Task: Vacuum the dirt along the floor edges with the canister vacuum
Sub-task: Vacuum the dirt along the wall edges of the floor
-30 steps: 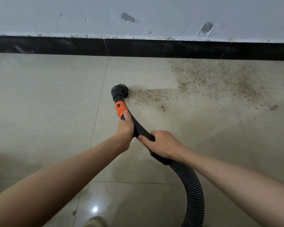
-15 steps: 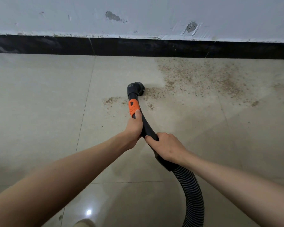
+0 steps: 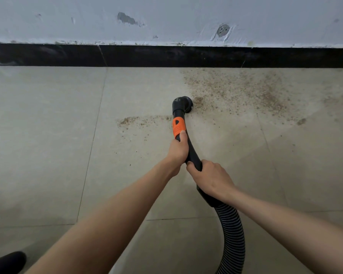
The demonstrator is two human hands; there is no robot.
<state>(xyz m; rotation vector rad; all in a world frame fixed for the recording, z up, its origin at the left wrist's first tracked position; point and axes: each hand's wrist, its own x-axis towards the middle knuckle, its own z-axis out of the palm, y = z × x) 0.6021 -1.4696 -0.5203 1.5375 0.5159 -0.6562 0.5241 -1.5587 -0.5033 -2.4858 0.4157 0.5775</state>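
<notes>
A round black brush nozzle (image 3: pixel 183 103) sits on the tiled floor (image 3: pixel 48 145) at the left edge of a wide scatter of brown dirt (image 3: pixel 246 93), short of the black skirting board (image 3: pixel 166 56); a thinner streak of dirt (image 3: pixel 139 120) trails off to the nozzle's left. Behind the nozzle runs an orange collar (image 3: pixel 179 127), then a curved black wand (image 3: pixel 192 153), then a ribbed grey-black hose (image 3: pixel 233 234) that loops down and out of the bottom of the view. The left hand (image 3: pixel 178 149) grips the wand just below the collar, fingers curled round it and thumb laid along the top, its tip touching the orange; the right hand (image 3: pixel 212 177) holds the wand directly behind, fingers wrapped under it and thumb closing on the near side; the two hands sit just beside each other, both forearms reaching in from the lower corners. Above the skirting, a pale painted wall (image 3: pixel 186 16) shows chips and a scraped patch; grout lines cross the floor; a dark rounded shape (image 3: pixel 6 262), cut off by the frame, lies at the lower left corner.
</notes>
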